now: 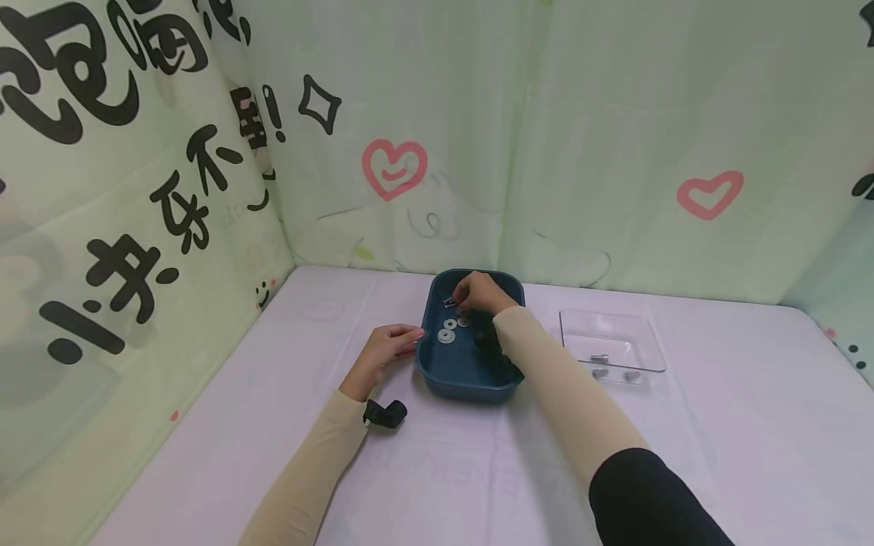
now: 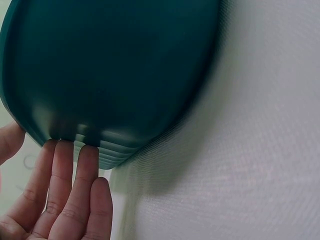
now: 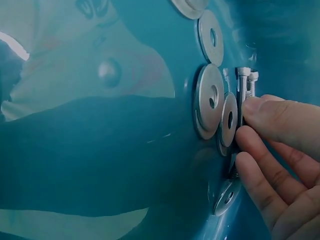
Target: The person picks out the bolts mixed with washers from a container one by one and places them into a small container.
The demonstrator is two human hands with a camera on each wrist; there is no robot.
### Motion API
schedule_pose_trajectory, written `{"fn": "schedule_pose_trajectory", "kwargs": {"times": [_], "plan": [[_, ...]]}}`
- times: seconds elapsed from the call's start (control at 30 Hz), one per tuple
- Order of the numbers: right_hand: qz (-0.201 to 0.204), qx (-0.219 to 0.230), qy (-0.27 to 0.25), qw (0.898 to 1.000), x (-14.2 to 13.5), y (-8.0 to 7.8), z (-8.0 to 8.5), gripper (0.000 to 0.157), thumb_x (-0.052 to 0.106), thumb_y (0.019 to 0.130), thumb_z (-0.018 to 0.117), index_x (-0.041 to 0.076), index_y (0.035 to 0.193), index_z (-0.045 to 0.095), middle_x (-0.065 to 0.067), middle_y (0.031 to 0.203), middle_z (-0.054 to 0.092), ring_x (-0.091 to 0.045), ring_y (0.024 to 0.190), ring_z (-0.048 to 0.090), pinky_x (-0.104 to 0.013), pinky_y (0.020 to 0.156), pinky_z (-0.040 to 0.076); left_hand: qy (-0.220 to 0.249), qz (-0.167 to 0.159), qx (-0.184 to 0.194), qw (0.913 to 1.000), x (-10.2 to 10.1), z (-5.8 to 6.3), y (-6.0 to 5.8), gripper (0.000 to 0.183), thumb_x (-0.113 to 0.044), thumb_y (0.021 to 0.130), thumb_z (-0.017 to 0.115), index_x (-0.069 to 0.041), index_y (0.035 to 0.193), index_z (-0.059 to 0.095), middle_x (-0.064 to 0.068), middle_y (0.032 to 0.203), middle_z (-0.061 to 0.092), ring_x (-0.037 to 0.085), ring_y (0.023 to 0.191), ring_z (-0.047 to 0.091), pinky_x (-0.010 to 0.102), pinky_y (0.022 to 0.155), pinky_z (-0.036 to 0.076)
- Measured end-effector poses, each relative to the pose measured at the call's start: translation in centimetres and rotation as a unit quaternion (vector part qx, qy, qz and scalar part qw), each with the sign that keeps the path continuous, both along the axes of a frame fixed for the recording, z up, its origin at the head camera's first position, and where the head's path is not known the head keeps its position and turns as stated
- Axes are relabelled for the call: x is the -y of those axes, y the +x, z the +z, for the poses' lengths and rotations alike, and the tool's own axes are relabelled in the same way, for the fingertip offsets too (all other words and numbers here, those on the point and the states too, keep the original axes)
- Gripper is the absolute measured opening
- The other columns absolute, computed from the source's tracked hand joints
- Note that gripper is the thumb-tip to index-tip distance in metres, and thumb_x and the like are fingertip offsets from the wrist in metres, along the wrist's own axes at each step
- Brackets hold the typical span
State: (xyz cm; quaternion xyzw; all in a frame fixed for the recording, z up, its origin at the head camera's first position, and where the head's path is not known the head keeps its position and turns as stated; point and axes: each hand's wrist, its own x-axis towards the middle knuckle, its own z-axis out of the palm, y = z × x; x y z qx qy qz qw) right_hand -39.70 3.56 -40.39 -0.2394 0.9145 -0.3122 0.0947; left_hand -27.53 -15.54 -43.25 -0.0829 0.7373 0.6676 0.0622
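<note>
A dark blue rectangular bin stands on the table. At its left side is my left hand, with straight fingers touching the outer wall and the thumb close to the rim. Reaching into the bin, my right hand pinches a silver bolt between thumb and fingers. A second bolt stands right behind that one, partly hidden by the thumb. Several flat metal washers lie beside the right fingertips, some overlapping. From the head view these washers are left of the bin's middle.
Right of the bin, a clear plastic tray holds a few short metal pieces near its front side. A white cloth covers the table. Pale green curtains with printed hearts and lettering enclose the back and sides.
</note>
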Motion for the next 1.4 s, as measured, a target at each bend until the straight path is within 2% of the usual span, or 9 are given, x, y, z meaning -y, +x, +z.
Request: {"fn": "schedule_pose_trajectory", "kwargs": {"times": [0.33, 0.57, 0.63, 0.83, 0.93, 1.27, 1.4], "plan": [[0.009, 0.012, 0.006, 1.0, 0.4, 0.2, 0.0, 0.021, 0.001, 0.084, 0.066, 0.0, 0.105, 0.07, -0.018, 0.102, 0.07, -0.026, 0.088, 0.067, -0.039, 0.087, 0.056, 0.005, -0.004, 0.002, 1.0, -0.1, 0.2, 0.1, 0.034, -0.019, 0.089, 0.065, 0.004, 0.113, 0.063, 0.018, 0.116, 0.065, 0.01, 0.083, 0.066, 0.037, 0.094, 0.053], [0.018, 0.028, -0.003, 0.999, 0.5, 0.6, 0.2, 0.019, 0.001, 0.085, 0.065, -0.001, 0.103, 0.069, -0.019, 0.101, 0.069, -0.025, 0.082, 0.069, -0.037, 0.08, 0.058, 0.003, -0.012, 0.011, 0.9999, 0.1, 0.5, 0.2, 0.037, -0.021, 0.09, 0.064, 0.004, 0.116, 0.061, 0.02, 0.12, 0.062, 0.009, 0.084, 0.065, 0.04, 0.097, 0.05], [0.024, 0.025, -0.001, 0.999, 0.5, 0.6, 0.2, 0.018, 0.001, 0.085, 0.065, -0.001, 0.103, 0.07, -0.019, 0.1, 0.07, -0.025, 0.081, 0.069, -0.036, 0.08, 0.058, 0.003, -0.015, 0.014, 0.9998, 0.0, 0.7, 0.4, 0.036, -0.019, 0.09, 0.063, 0.005, 0.116, 0.061, 0.021, 0.121, 0.062, 0.01, 0.084, 0.065, 0.041, 0.098, 0.049], [0.021, 0.033, 0.016, 0.999, 0.7, 0.8, 0.0, 0.014, 0.002, 0.085, 0.066, 0.002, 0.097, 0.072, -0.015, 0.099, 0.07, -0.022, 0.079, 0.068, -0.032, 0.078, 0.059, -0.004, -0.015, 0.01, 0.9998, -0.4, 2.7, 1.8, 0.034, -0.017, 0.091, 0.062, 0.007, 0.116, 0.061, 0.022, 0.12, 0.062, 0.009, 0.084, 0.064, 0.041, 0.099, 0.049], [0.019, 0.033, 0.02, 0.999, 0.8, 0.9, -0.1, 0.011, 0.003, 0.084, 0.068, 0.003, 0.093, 0.073, -0.014, 0.099, 0.07, -0.02, 0.077, 0.068, -0.031, 0.079, 0.059, -0.002, -0.015, 0.009, 0.9998, -0.5, 3.1, 2.2, 0.034, -0.016, 0.091, 0.062, 0.007, 0.116, 0.061, 0.021, 0.12, 0.062, 0.008, 0.083, 0.064, 0.041, 0.099, 0.048], [0.032, 0.025, 0.037, 0.998, 1.1, 1.0, 0.2, 0.01, 0.003, 0.084, 0.068, 0.003, 0.091, 0.074, -0.014, 0.095, 0.072, -0.02, 0.077, 0.068, -0.033, 0.082, 0.058, 0.001, -0.016, 0.012, 0.9998, -0.3, 3.1, 2.2, 0.035, -0.017, 0.09, 0.063, 0.006, 0.116, 0.061, 0.022, 0.121, 0.061, 0.014, 0.089, 0.066, 0.041, 0.099, 0.049], [0.037, 0.02, 0.046, 0.998, 1.1, 1.1, 0.3, 0.01, 0.002, 0.084, 0.067, 0.003, 0.091, 0.074, -0.014, 0.093, 0.072, -0.02, 0.076, 0.067, -0.034, 0.083, 0.058, 0.002, -0.019, 0.012, 0.9998, -0.3, 3.1, 2.2, 0.036, -0.017, 0.09, 0.063, 0.006, 0.117, 0.061, 0.023, 0.122, 0.061, 0.012, 0.087, 0.065, 0.041, 0.099, 0.048]]}}
